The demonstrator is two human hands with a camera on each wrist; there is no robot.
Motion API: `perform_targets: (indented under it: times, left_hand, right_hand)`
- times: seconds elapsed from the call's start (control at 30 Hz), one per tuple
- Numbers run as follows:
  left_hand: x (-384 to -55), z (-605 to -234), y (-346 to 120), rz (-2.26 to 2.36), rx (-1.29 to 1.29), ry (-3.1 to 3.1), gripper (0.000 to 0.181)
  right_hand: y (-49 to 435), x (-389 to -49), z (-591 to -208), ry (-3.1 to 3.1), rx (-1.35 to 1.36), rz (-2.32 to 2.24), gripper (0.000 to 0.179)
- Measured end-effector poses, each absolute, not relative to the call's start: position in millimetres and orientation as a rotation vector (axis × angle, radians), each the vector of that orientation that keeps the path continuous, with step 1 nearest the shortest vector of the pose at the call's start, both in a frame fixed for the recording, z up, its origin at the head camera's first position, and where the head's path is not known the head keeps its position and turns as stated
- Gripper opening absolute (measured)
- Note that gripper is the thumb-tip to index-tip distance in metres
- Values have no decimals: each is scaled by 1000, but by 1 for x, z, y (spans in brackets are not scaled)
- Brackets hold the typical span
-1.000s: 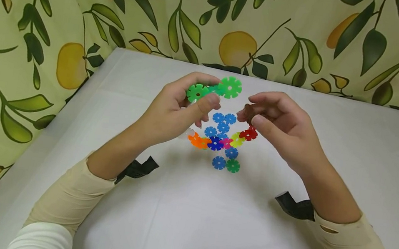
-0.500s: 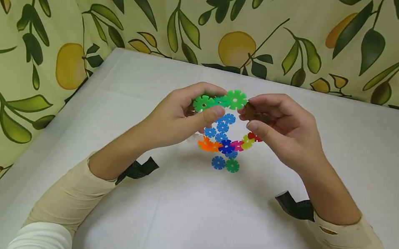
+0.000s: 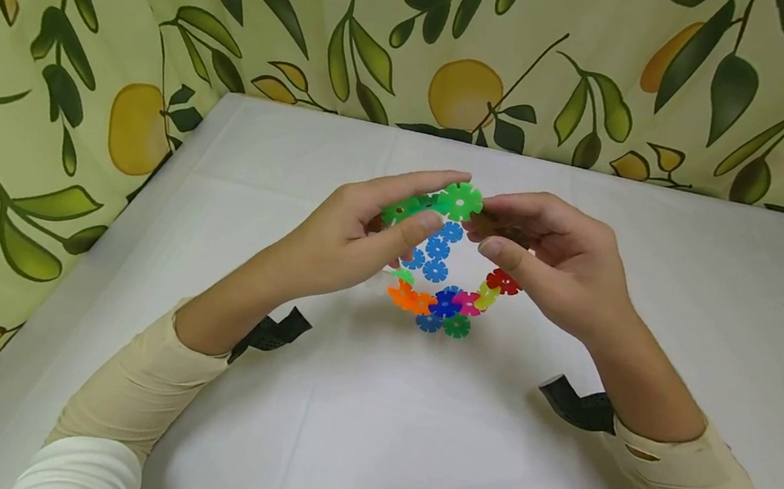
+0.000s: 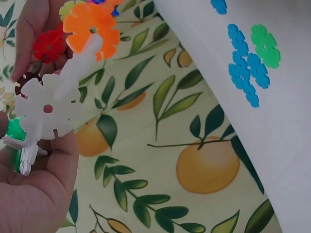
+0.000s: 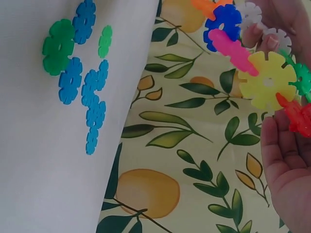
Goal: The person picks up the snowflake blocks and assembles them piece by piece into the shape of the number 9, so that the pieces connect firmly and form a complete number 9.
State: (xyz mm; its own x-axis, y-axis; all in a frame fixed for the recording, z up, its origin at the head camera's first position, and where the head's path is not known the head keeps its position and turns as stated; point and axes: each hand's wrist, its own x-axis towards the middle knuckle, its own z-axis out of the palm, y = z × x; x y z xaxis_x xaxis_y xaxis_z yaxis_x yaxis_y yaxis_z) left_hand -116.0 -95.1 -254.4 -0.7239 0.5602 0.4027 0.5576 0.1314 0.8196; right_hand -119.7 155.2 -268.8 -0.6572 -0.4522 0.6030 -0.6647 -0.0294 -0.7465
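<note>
A chain of notched plastic snowflake discs hangs above the table, curving between both hands. My left hand pinches its bright green discs. White discs follow in the left wrist view, then orange ones. Onward run a dark blue disc, a pink one, a yellow one and a red one. A brown disc at the other end is pinched by my right hand, mostly hidden by the fingers. It meets the end green disc; whether they interlock I cannot tell.
Several loose blue discs lie on the white tabletop beneath the chain. Beside them are a dark green disc and a light green one. A leaf-and-fruit patterned curtain borders the table's back and left.
The left hand has moved right, bringing the green end against the brown disc. Its index finger has stretched over the green discs. The chain's hanging part has swung lower and slightly right.
</note>
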Motion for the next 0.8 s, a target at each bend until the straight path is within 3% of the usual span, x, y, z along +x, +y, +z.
perform_targets:
  times: [0.47, 0.8]
  left_hand:
    - [-115, -263, -92, 1552, 1179, 2571, 45]
    - [-117, -265, -92, 1473, 1169, 2600, 44]
  right_hand:
    - [152, -120, -274, -2071, 1152, 1837, 23]
    - [151, -118, -274, -2165, 1043, 1890, 27]
